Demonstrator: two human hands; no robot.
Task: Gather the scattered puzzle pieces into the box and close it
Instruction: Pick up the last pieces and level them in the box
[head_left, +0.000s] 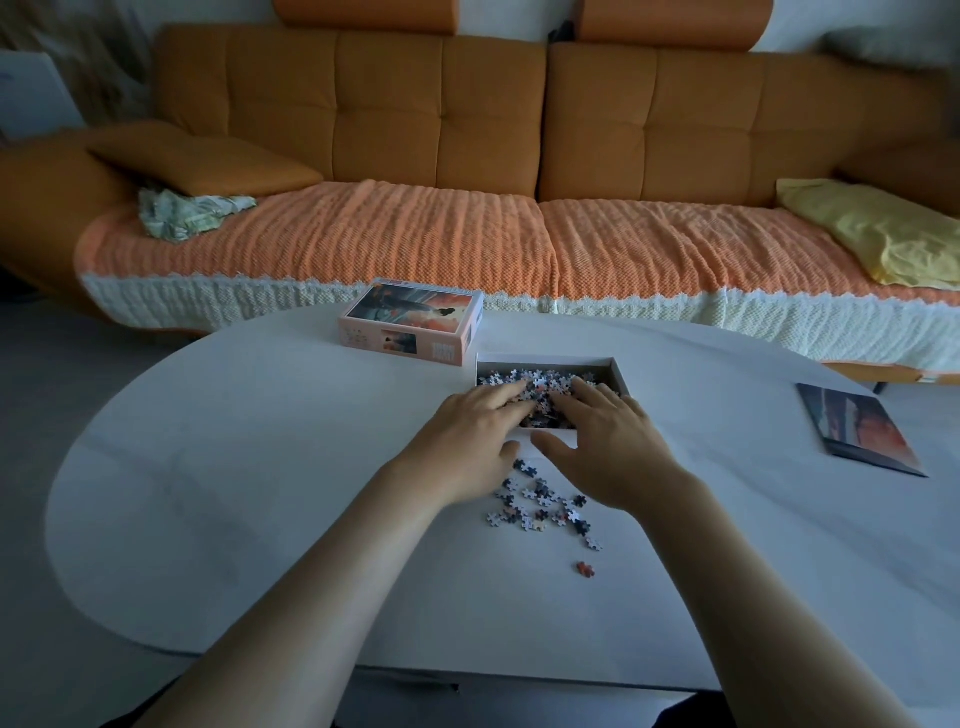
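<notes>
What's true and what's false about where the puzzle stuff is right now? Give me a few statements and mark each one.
1. The left hand and the right hand both rest their fingers on pieces inside the open box. True.
2. The lid sits on the box. False: it lies on the table, behind and left of the box.
3. Loose pieces lie on the table between the forearms. True.
4. The picture sheet lies left of the box. False: it lies to the right.
</notes>
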